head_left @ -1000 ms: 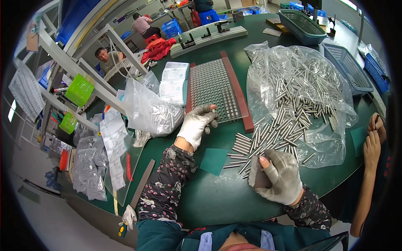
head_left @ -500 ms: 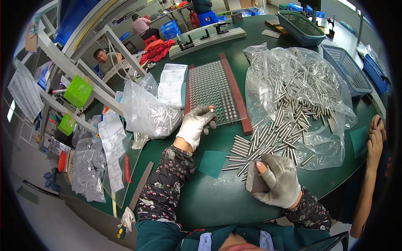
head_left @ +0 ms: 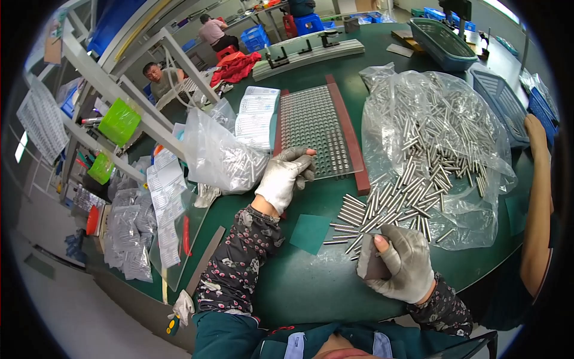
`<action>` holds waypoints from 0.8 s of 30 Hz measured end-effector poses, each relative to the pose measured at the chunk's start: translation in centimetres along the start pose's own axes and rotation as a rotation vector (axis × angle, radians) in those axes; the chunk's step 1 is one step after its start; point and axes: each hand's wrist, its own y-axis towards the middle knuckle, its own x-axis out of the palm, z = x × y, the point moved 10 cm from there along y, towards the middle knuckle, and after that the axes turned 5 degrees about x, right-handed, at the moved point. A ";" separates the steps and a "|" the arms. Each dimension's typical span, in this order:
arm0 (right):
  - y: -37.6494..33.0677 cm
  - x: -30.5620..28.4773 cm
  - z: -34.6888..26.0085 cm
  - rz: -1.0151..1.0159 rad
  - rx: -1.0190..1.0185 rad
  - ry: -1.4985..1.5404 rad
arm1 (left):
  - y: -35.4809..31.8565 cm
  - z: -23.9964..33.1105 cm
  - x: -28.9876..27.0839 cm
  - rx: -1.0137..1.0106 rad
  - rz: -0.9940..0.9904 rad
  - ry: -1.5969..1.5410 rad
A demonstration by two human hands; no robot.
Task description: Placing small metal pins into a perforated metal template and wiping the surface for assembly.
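My left hand [head_left: 289, 177], in a white-and-grey glove with a bared fingertip, is above the near edge of a perforated plate [head_left: 311, 119] with rows of round holes. Its fingers are pinched together; whatever is between them is hidden. In my gloved right hand [head_left: 402, 263] I grip a flat dark grey-brown pad [head_left: 372, 264], the bare thumb tip pressed on it. Just beyond that hand lie loose shiny metal pins [head_left: 388, 203], some lined up side by side. They spill from a large clear plastic bag [head_left: 373, 119]. A green square sheet [head_left: 310, 233] lies between my hands.
Dark red bars [head_left: 347, 131] flank the plate. Left of it are a printed sheet [head_left: 256, 119] and a plastic bag of pins [head_left: 221, 158]. A metal frame [head_left: 113, 90] rises at the left. Plastic baskets [head_left: 499, 102] stand far right, near a co-worker's arm [head_left: 536, 221].
The view has shifted slightly, moving the scene to the right. The small shiny round end seen at my left fingertips no longer shows. The co-worker's hand has reached toward the blue baskets.
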 end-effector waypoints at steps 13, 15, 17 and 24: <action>-0.6 -0.2 -0.5 0.005 -0.031 -0.017 | -10.5 18.0 -7.8 0.617 0.501 0.395; -0.9 -0.4 -0.7 0.013 -0.025 -0.024 | -9.8 18.2 -10.4 0.533 0.564 0.480; -1.0 -0.7 -0.9 0.025 -0.021 -0.035 | -8.5 17.7 -12.3 0.446 0.604 0.613; 0.1 -0.5 -0.2 0.034 -0.021 0.039 | -6.2 18.6 -14.1 0.489 0.635 1.108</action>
